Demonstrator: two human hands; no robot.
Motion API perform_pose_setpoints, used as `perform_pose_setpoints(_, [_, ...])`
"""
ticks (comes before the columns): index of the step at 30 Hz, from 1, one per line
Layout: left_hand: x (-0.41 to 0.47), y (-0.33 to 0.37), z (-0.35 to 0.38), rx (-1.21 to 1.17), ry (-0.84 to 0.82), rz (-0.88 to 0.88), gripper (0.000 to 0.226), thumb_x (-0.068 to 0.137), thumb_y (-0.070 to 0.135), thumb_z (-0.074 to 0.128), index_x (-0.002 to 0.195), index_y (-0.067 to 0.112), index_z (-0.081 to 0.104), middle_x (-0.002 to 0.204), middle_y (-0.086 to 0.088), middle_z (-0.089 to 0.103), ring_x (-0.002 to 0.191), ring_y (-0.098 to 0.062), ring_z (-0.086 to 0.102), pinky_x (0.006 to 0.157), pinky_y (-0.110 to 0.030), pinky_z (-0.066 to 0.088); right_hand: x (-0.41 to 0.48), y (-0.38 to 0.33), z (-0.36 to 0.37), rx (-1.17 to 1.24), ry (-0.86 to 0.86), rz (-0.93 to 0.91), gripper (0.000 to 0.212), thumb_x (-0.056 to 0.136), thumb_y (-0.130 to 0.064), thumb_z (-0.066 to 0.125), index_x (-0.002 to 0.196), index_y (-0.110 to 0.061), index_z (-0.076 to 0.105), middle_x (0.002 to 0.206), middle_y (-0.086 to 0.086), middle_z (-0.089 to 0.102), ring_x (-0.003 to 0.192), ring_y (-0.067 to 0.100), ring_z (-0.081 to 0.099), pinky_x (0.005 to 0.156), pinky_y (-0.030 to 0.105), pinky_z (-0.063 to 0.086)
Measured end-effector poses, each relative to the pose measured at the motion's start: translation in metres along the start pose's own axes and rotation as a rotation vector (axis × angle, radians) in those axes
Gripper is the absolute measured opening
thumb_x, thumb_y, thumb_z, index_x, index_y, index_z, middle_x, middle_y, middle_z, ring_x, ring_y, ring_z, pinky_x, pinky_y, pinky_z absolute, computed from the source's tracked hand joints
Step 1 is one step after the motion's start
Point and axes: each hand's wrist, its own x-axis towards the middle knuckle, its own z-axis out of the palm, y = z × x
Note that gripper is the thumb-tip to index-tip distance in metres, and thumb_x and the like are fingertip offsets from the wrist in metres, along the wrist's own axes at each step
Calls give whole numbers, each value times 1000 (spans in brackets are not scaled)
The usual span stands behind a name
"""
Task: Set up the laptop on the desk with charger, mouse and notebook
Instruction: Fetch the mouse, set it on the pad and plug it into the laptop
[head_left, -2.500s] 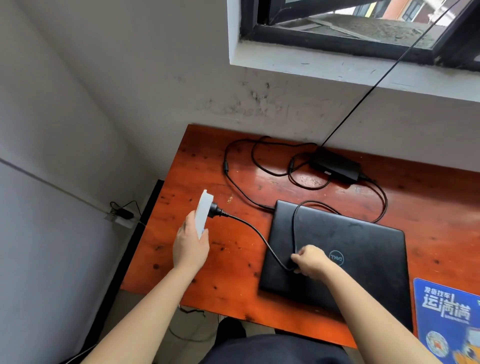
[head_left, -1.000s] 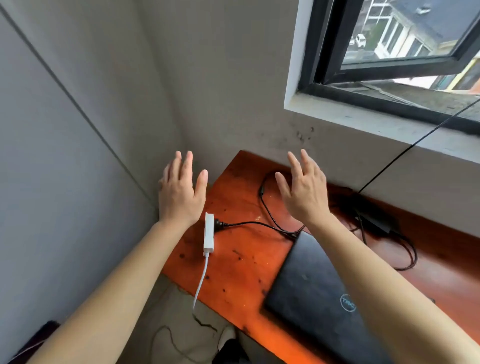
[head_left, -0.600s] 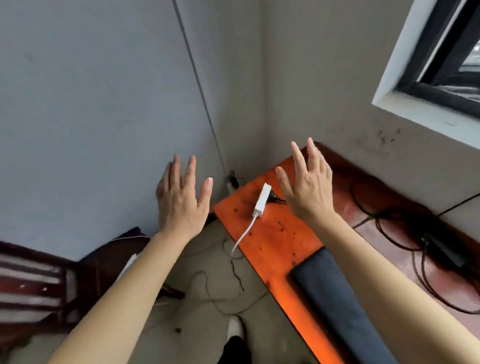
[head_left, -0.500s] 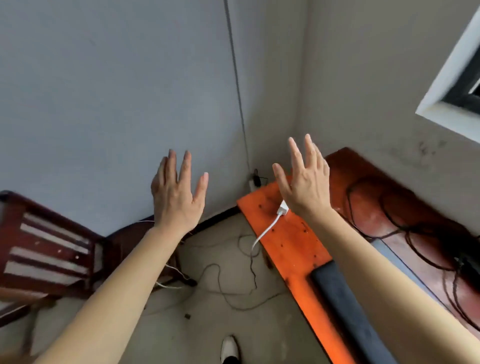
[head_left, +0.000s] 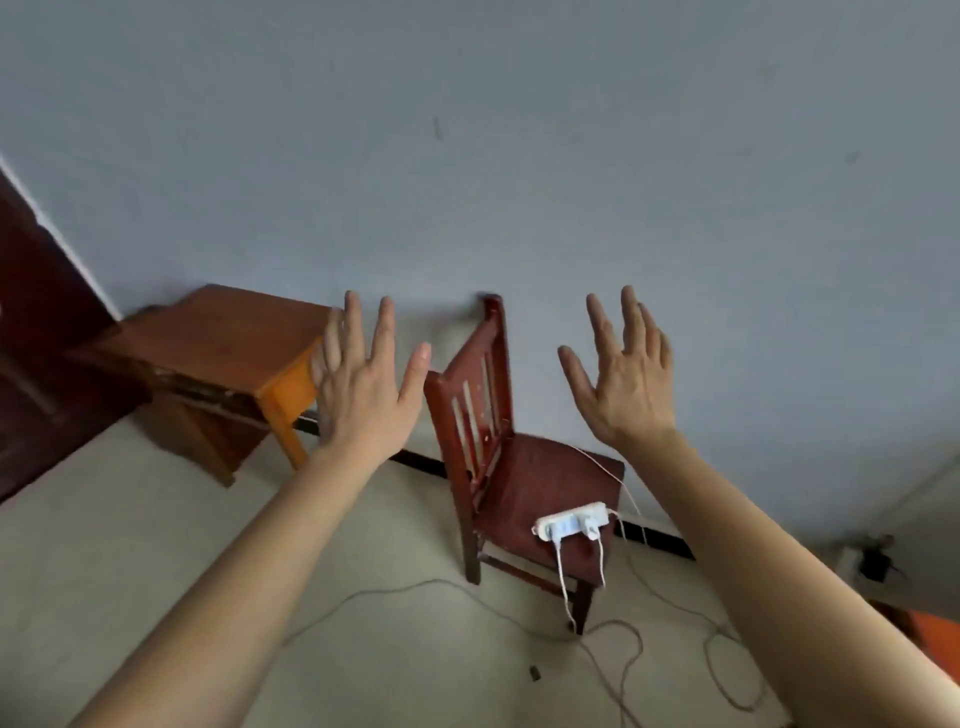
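Dark red-brown wood of a door (head_left: 31, 338) filled the far left edge. Just right of it, a small wooden table (head_left: 223, 338) stood against the pale blue-grey wall (head_left: 519, 156), one lighter leg catching the light. The left hand (head_left: 363, 400) was raised in front of that table, back toward the camera, its fingers (head_left: 384, 332) straight and spread wide, holding nothing. Between the two hands stood a dark red slatted chair (head_left: 524, 473) on the pale floor (head_left: 104, 545), its back turned leftward. A white power strip (head_left: 571, 521) lay at the front edge of its seat, with two white cords (head_left: 563, 577) hanging down from it toward loose cables (head_left: 613, 644) looped on the floor. The right hand (head_left: 626, 389) was held up at about the same height as the left, back also toward the camera, its fingers (head_left: 631, 317) straight and fanned apart, touching nothing. Farther right, low by the wall, sat a black plug (head_left: 875, 564), blurred. Of the task's things, only an orange desk corner (head_left: 935, 634) showed, at the lower right edge, well apart from both hands.
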Motion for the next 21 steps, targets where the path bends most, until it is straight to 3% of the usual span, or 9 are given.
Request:
perform_pose_setpoints(7, [20, -201, -32, 121, 108, -218, 69, 99, 61, 24, 154, 20, 28, 162, -18, 20, 147, -37, 20, 111, -61, 26, 67, -194, 128, 132, -106, -292, 68, 103, -63, 31, 160, -27, 27, 167, 18, 22, 151, 38, 27, 120, 55, 29])
perform_pose_setpoints(11, [22, -295, -32, 160, 101, -371, 68, 99, 60, 27, 154, 20, 27, 162, -18, 20, 147, -38, 20, 110, -63, 29, 98, -287, 208, 187, -233, -413, 69, 103, -68, 22, 163, -34, 12, 171, 13, 11, 156, 35, 17, 123, 50, 12])
perform_pose_setpoints(13, [32, -336, -28, 191, 101, -423, 68, 99, 59, 28, 154, 19, 28, 162, -19, 21, 147, -38, 20, 111, -63, 29, 115, -326, 246, 206, -264, -464, 69, 103, -68, 22, 163, -33, 13, 171, 13, 12, 156, 35, 17, 124, 50, 12])
perform_pose_setpoints(16, [66, -398, -24, 229, 88, -467, 70, 99, 61, 24, 155, 19, 27, 162, -18, 19, 148, -38, 18, 113, -60, 26, 150, -384, 298, 251, -277, -507, 68, 103, -64, 28, 162, -30, 23, 169, 14, 17, 154, 36, 23, 123, 55, 23])
perform_pose_setpoints(21, [146, -500, -20, 281, 71, -540, 71, 99, 62, 21, 155, 19, 26, 162, -19, 19, 147, -38, 18, 113, -62, 25, 223, -482, 379, 308, -336, -534, 66, 104, -65, 25, 161, -32, 22, 170, 12, 15, 154, 35, 22, 123, 56, 20])
